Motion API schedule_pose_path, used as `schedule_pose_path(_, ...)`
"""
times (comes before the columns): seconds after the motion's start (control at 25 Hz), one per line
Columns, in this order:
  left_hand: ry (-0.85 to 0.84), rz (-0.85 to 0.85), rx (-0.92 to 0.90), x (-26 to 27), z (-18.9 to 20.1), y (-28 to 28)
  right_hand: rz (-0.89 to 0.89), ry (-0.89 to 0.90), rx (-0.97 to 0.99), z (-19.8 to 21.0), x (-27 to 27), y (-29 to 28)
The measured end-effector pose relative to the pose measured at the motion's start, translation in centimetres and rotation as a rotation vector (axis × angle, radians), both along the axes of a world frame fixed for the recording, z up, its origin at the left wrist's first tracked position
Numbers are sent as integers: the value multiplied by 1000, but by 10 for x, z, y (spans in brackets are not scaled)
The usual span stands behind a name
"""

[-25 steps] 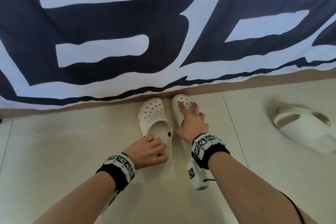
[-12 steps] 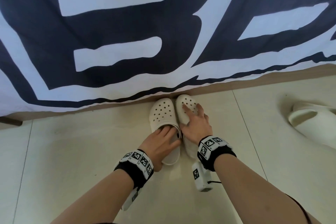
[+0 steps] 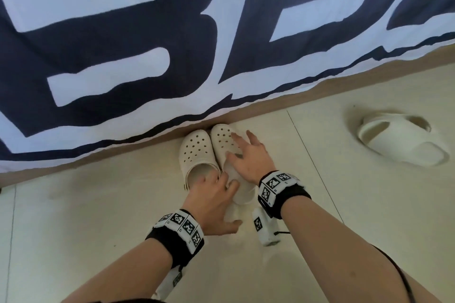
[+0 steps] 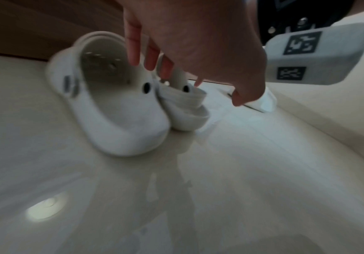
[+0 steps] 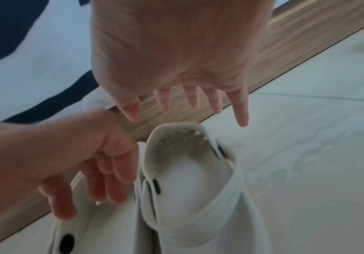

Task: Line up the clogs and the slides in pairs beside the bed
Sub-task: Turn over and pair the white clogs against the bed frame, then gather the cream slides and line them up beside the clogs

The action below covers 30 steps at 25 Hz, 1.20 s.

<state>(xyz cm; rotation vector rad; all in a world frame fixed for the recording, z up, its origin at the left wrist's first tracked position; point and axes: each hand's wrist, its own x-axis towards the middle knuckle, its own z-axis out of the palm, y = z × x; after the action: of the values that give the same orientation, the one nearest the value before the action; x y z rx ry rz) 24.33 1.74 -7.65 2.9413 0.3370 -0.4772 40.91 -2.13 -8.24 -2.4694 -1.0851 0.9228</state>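
Observation:
Two white clogs stand side by side, touching, toes against the bed's wooden base (image 3: 320, 91): the left clog (image 3: 195, 152) and the right clog (image 3: 221, 139). My left hand (image 3: 216, 194) hovers over their heels with loosely bent fingers (image 4: 133, 51) and holds nothing. Over the right clog (image 5: 189, 171) my right hand (image 3: 240, 149) is spread flat, and the right wrist view shows its fingers (image 5: 241, 113) raised clear of the shoe. One cream slide (image 3: 403, 140) lies alone on the floor to the right, at an angle to the bed.
A navy and white blanket (image 3: 172, 32) hangs over the bed's edge just above the clogs' toes. Pale floor tiles (image 3: 86, 204) stretch to the left of the clogs and between them and the slide.
The left clog has been slid right until it touches the right clog. My left hand has let go of its heel, and my right hand has lifted off the right clog.

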Motion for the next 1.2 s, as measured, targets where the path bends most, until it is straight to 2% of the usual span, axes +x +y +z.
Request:
schedule_pose_path(0.08,-92,-54,6,21,11,-12,-55,-32,9,11,10,-17)
schedule_pose_path(0.24,-172,-159,33,97,31,-40,-315,-156,-26,44,61,-86)
schedule_pose_path(0.4,-172,-136,-25,133,28,-85,-466,-249,-79,63,108,-161)
schedule_pose_path(0.52,-115,-217,-17,141,18,-118,-441,-286,-223,72,141,-216)
schedule_pose_path(0.6,-87,-247,-3,152,28,-124,-357,-393,-350,94,184,-244)
schedule_pose_path(0.72,-181,-180,65,183,79,-109,-389,-559,-388,161,266,-258)
schedule_pose_path(0.84,-259,-30,142,204,156,-90,-412,-596,-297,240,323,-255)
schedule_pose_path(0.88,-273,10,138,206,168,-88,-413,-590,-286,247,328,-258)
schedule_pose_path(1.0,-257,137,125,209,181,-79,-415,-539,-286,237,327,-267)
schedule_pose_path(1.2,-182,209,186,213,163,-70,-362,-409,-310,171,321,-265)
